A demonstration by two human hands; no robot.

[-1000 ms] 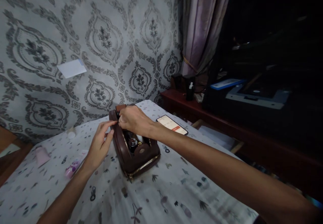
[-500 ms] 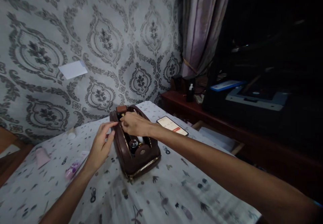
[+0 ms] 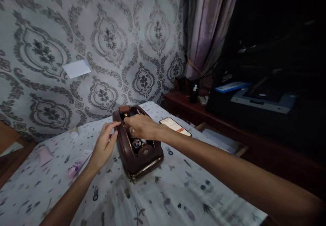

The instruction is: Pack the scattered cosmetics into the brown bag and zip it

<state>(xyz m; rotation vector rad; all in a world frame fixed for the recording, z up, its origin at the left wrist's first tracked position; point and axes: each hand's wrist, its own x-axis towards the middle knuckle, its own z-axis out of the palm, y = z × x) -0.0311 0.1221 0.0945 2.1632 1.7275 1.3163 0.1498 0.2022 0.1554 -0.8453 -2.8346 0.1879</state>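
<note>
A brown leather bag lies unzipped on the bed, its opening facing up. Inside it, near the front end, shows a small bottle with a shiny round top. My right hand reaches into the opening with its fingers curled; the fingertips are partly hidden, and what they hold, if anything, cannot be made out. My left hand rests its fingertips against the bag's left rim, fingers stretched out and thumb apart, holding nothing.
Left of the bag lie a purple-patterned packet, a pink tube and a small pale tube. A lit phone lies on the printed sheet at right. Beyond it stands a red-brown cabinet with an open drawer.
My right hand has shifted slightly within the bag's opening, and the bottle top shows more clearly. My left hand stays at the rim. The whole view has moved a little.
</note>
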